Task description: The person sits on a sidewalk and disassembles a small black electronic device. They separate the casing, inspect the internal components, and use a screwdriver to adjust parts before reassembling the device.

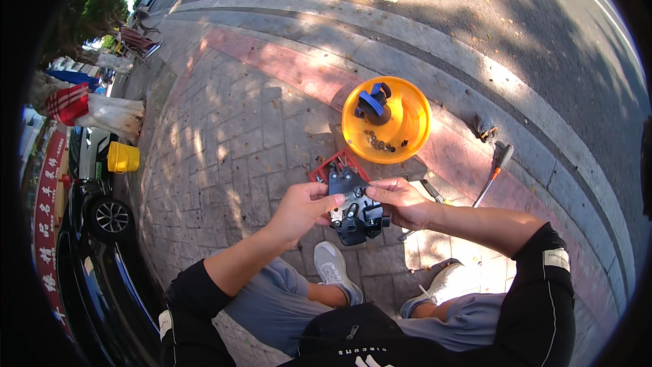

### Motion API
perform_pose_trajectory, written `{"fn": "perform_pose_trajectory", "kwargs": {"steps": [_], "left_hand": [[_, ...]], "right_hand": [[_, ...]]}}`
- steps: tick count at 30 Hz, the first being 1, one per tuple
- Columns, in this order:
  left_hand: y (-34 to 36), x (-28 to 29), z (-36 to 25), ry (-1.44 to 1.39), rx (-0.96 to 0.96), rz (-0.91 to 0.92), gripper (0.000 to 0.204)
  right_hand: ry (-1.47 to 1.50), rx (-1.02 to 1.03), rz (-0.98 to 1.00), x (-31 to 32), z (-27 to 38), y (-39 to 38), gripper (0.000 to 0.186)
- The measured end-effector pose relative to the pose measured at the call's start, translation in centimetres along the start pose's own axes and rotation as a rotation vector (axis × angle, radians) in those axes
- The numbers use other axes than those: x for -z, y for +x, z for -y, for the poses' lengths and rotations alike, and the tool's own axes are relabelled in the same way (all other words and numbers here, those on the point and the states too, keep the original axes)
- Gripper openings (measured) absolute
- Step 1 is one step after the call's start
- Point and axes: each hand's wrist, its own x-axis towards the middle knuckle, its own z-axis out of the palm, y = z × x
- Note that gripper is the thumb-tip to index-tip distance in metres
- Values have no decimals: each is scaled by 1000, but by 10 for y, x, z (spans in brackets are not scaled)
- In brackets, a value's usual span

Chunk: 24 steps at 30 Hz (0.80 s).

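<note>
Above the paving, between my knees, I hold a black plastic housing with metal fittings (pixel 351 223) in both hands. My left hand (pixel 302 211) is closed on its left edge, with the thumb lying across the face. On the other side, my right hand (pixel 402 202) pinches the upper right edge between thumb and fingers. Partly hidden behind the housing, a red tray (pixel 317 174) stands on the bricks with small tools in it. Just beyond is an orange-yellow basin (pixel 420 129), holding a blue-and-black object (pixel 373 107) and several small round dark pieces (pixel 380 142).
To the right lie a screwdriver (pixel 501 162), a black-handled tool (pixel 432 191) and a dark crumpled item (pixel 485 127) near the kerb. A yellow bucket (pixel 123 157) and a parked black car (pixel 102 278) stand at the left, by a pale tree trunk (pixel 112 115). The road runs beyond the kerb.
</note>
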Motion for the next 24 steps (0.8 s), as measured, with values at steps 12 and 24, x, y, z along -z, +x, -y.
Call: {"fn": "perform_pose_trajectory", "kwargs": {"steps": [12, 24], "left_hand": [[8, -19, 12, -265, 69, 42, 32], [4, -12, 20, -161, 67, -106, 21]], "right_hand": [[134, 43, -23, 2, -19, -5, 28], [-1388, 33, -901, 192, 2, -50, 27]]}}
